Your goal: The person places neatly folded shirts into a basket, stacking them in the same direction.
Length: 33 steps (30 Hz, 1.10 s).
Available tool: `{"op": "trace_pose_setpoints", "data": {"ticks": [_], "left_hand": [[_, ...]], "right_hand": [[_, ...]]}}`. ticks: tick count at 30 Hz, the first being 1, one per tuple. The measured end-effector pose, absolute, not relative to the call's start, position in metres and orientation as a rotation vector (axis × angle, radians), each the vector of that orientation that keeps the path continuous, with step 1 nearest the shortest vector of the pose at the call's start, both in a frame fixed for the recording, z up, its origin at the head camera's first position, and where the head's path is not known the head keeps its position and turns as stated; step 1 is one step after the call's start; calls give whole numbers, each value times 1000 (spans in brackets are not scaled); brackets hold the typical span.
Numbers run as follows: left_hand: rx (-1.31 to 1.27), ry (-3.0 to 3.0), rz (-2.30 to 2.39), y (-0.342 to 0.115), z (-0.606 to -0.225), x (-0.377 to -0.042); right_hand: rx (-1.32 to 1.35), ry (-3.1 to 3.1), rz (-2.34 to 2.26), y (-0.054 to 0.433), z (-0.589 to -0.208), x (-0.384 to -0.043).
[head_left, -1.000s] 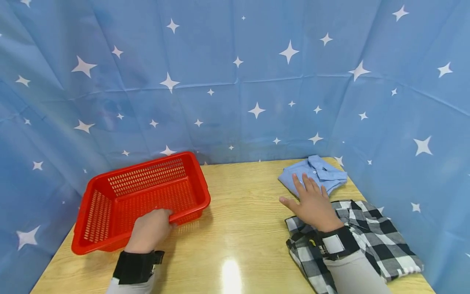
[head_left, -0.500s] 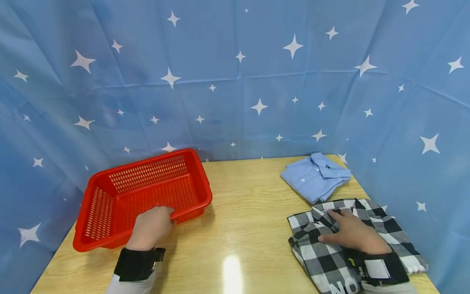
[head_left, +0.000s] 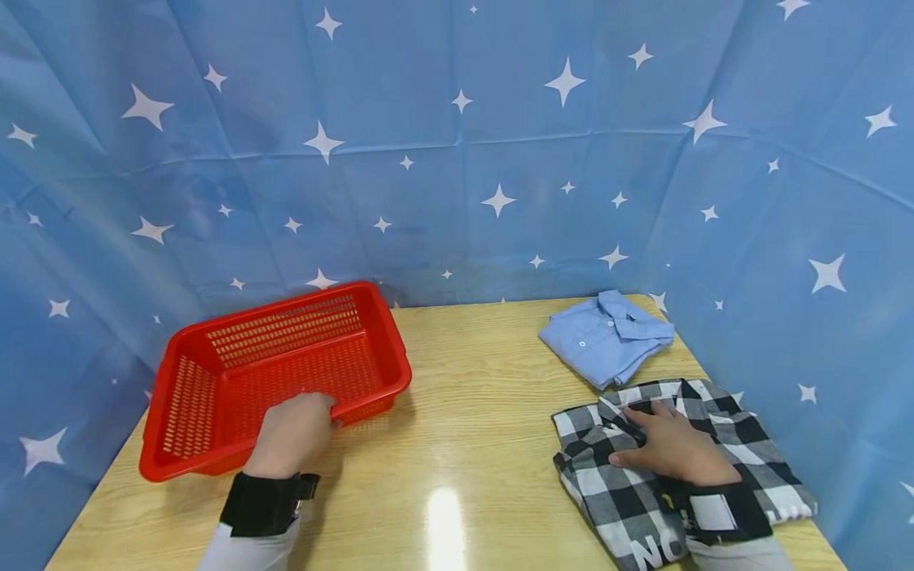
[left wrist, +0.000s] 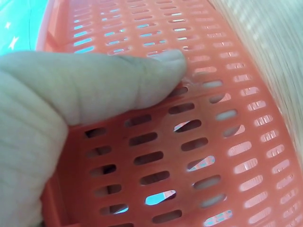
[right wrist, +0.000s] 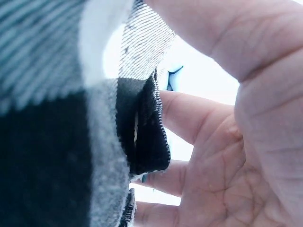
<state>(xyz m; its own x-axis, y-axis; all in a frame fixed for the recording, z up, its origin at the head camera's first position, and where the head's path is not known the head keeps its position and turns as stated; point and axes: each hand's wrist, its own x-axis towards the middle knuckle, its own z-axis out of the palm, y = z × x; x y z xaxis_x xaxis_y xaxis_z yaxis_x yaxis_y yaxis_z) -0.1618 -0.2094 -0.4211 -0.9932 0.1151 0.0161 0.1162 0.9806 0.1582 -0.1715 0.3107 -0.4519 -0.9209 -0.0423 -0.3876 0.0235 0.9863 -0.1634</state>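
My left hand [head_left: 294, 432] grips the near right part of the rim of a red plastic basket [head_left: 286, 308]. In the left wrist view the thumb [left wrist: 142, 82] lies along the slotted basket wall [left wrist: 161, 179]. On the right, my right hand [head_left: 674, 448] rests on a black-and-white checked shirt [head_left: 607, 507], thumb spread apart from the fingers. The right wrist view shows the checked cloth [right wrist: 47, 118] close up, with the fingers [right wrist: 189, 113] extended behind its edge; their tips are hidden. Beyond it lies a folded light-blue button shirt [head_left: 607, 337], untouched.
The light wooden table [head_left: 471, 396] runs between basket and shirts, with a bright reflection near its front. A blue curtain [head_left: 457, 159] with white stars hangs behind it and along both sides. The basket has nothing in it.
My right hand has moved from above the blue shirt's near edge down and right onto the checked shirt. The left hand keeps its hold on the basket, which stays in place.
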Motion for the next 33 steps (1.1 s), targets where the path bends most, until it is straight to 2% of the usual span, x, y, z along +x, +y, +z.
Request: {"op": "trace_pose_setpoints", "data": {"ticks": [18,33], "left_hand": [[-325,-3047,-282,-151,-428,-172],[-569,-3011,-272,-95,-428,-188]], "right_hand": [[40,2715,-222,307,-450,-172],[46,2723,-173,307,-456,-173]]}}
